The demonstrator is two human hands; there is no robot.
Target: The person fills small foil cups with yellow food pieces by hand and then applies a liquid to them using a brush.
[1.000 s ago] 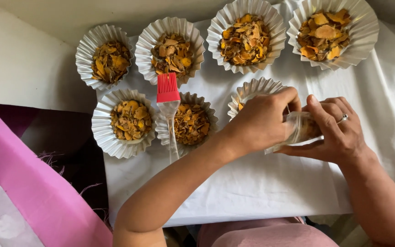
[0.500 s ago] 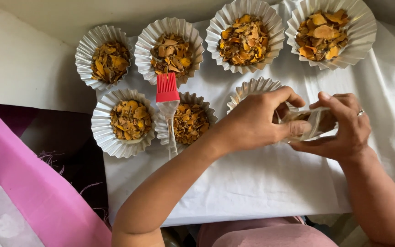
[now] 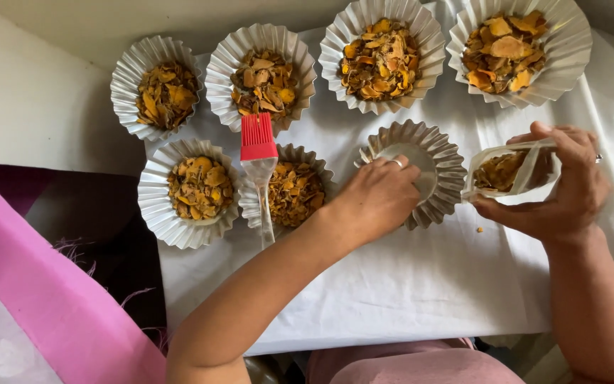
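My right hand (image 3: pixel 566 188) holds a small clear plastic bag (image 3: pixel 509 171) of orange-brown dried flakes, its mouth turned left. My left hand (image 3: pixel 378 199) rests on the near rim of an empty fluted silver foil cup (image 3: pixel 431 146), fingers curled against it. The bag's mouth sits just right of that cup. Six other foil cups hold the same dried flakes, the nearest one (image 3: pixel 293 192) just left of my left hand.
A red silicone brush with a clear handle (image 3: pixel 259 160) lies across the filled cup left of my left hand. White paper (image 3: pixel 406 284) covers the table. Pink cloth (image 3: pixel 44 284) lies at lower left. Filled cups (image 3: pixel 381 57) line the far edge.
My left hand let go of the bag and moved left onto the empty cup's rim. My right hand swung the bag right, uncovering the cup.
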